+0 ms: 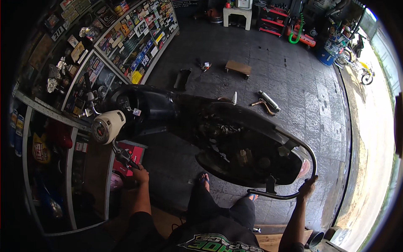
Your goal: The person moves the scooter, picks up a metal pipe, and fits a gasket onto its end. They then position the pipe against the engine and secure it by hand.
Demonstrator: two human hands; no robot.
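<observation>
A black scooter (147, 105) stretches across my view, with a cream headlamp housing (115, 122) and round gauge at the left and an open, dark underseat body (235, 151) with no seat on it. My left hand (139, 173) is closed round the near handlebar grip (133, 164). My right hand (307, 185) holds the curved tubular rear rail (313, 155) at the right end of the scooter, near its tail light (302, 166). My feet in flip-flops stand beside the scooter's near side.
Shelving with sticker-covered panels (138, 38) lines the left. On the tiled floor lie a wooden step (238, 67), an exhaust muffler (268, 101) and a dark tray (183, 77). A red tool cart (270, 21) and blue drum (325, 56) stand behind. At right, a doorway edge borders a sunlit path (365, 126).
</observation>
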